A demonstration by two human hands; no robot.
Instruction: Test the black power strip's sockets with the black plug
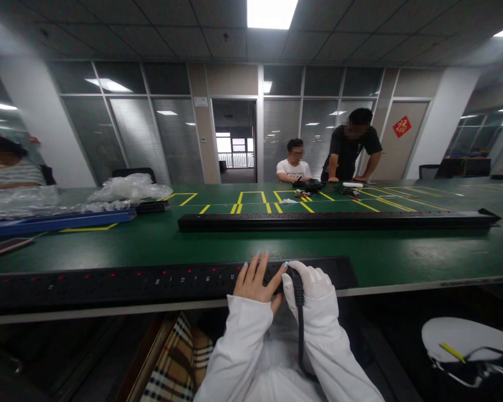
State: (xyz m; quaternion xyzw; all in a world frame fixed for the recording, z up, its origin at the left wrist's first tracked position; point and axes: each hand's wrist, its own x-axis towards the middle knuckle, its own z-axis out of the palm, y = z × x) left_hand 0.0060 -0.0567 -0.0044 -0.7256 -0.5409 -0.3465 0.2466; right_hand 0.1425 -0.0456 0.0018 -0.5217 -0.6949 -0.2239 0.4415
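A long black power strip [121,286] with red lights and numbered sockets lies along the near edge of the table. On its right part rests my left hand [254,282], bare, with fingers spread flat over the strip. Right beside it, my right hand [316,285], in a white glove, is closed around a black power plug [297,286] held against the strip. From the plug a black cable [300,335] hangs down over my lap. The plug's front end is hidden, so I cannot tell whether it sits in a socket.
A second long black power strip [335,222] lies farther back on the green table [151,251]. At left are blue rails [67,222], clear plastic wrapping [129,188] and a phone-like flat object [8,247]. Two people are across the table, another at far left. A white stool [469,338] stands lower right.
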